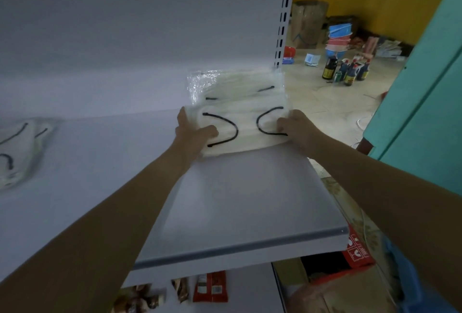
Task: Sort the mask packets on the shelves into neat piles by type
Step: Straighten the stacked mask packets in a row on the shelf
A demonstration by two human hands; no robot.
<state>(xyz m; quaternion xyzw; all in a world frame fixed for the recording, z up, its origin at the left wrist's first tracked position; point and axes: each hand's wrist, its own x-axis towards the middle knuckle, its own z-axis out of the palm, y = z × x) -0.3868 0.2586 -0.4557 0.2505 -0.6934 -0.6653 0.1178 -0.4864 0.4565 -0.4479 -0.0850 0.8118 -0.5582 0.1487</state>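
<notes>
A clear packet of white masks with black ear loops (246, 126) lies at the back right of the white shelf (237, 207). My left hand (193, 128) grips its left edge, thumb on top. My right hand (293, 126) grips its right edge. Behind it, against the shelf's back panel, lies a second packet of the same kind (235, 85); the front packet overlaps its near edge. Another packet of white masks with black loops (17, 152) lies at the far left of the shelf, blurred.
The slotted shelf upright (283, 17) rises at the right end. Snack packets (210, 286) lie on the lower shelf. A red carton (357, 250) stands below right. Bottles (346, 71) and stacked buckets (338, 40) stand on the floor beyond. A teal panel (425, 102) is on the right.
</notes>
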